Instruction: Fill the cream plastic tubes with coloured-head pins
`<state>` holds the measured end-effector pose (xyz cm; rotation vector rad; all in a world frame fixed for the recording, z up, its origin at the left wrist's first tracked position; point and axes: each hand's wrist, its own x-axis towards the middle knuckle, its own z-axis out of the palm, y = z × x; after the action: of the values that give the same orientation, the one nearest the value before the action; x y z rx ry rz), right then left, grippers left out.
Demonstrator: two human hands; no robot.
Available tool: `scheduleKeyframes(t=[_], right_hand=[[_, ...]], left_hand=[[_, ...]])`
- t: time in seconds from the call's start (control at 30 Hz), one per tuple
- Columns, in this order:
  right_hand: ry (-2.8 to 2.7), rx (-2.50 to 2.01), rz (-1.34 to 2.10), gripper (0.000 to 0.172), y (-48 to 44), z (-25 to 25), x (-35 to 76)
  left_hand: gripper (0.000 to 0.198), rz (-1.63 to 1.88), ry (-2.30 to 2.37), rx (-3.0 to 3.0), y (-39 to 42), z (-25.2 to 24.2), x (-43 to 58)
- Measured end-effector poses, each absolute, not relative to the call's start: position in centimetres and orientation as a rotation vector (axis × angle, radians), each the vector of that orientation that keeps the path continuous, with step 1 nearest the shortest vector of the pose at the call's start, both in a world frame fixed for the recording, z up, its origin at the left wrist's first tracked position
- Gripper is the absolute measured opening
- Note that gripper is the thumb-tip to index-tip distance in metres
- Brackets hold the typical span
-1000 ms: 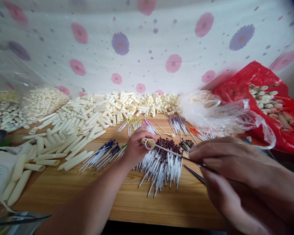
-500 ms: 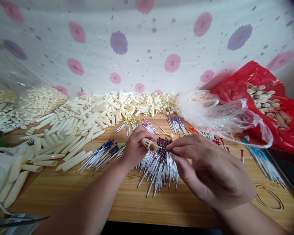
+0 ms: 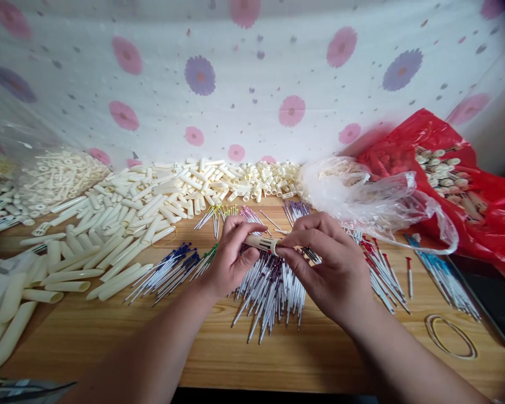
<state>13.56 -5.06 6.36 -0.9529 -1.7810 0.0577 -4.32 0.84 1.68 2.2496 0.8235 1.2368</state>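
My left hand [image 3: 229, 261] is closed around a cream slotted pen barrel [image 3: 261, 243], its open end turned to the right. At that end the thumb and fingertips of my right hand [image 3: 334, 266] pinch a pen refill, with only a dark bit of it showing at the opening. The rest of the refill is hidden by the barrel and fingers. Right below both hands lies a fanned heap of white refills with maroon heads [image 3: 271, 297]. Blue-headed refills [image 3: 168, 269] and a few green-headed ones [image 3: 206, 261] lie left of the heap.
Cream barrels [image 3: 122, 224] pile up across the back and left. Red-headed refills [image 3: 382, 275], blue-headed refills [image 3: 444, 278], rubber bands [image 3: 450, 336] and a phone [image 3: 488, 297] lie at right. Behind them are a clear plastic bag [image 3: 362, 191] and a red bag [image 3: 483, 185].
My right hand has come up to the barrel's mouth, and the refill has slid into the barrel almost fully. The barrel has swung more level, and the view has shifted slightly right.
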Motion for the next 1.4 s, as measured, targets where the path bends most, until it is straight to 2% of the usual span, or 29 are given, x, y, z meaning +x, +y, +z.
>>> scheduleKeyframes(t=[0.13,0.4,0.57,0.83,1.4], right_hand=[[-1.827,-0.952,-0.040,0.013,-5.1,6.3,13.7],[-1.784,-0.961,-0.098,0.005,-5.0,5.9,13.5],[-1.743,-0.966,0.031,0.008,-5.0,5.4,13.1],[-1.629,-0.878,0.467,0.023,-4.7,4.7,13.0],[-1.569,-0.980,0.464,0.018,-4.5,4.4,13.3]], left_hand=[[0.046,1.290,0.853,2.289,0.9,1.7,-4.3],[0.044,1.452,0.891,2.367,0.7,1.8,-4.1],[0.045,1.528,0.957,2.394,0.6,1.9,-4.1],[0.040,1.657,1.050,2.407,0.7,1.6,-4.2],[0.038,1.745,1.128,2.403,0.6,1.6,-4.2]])
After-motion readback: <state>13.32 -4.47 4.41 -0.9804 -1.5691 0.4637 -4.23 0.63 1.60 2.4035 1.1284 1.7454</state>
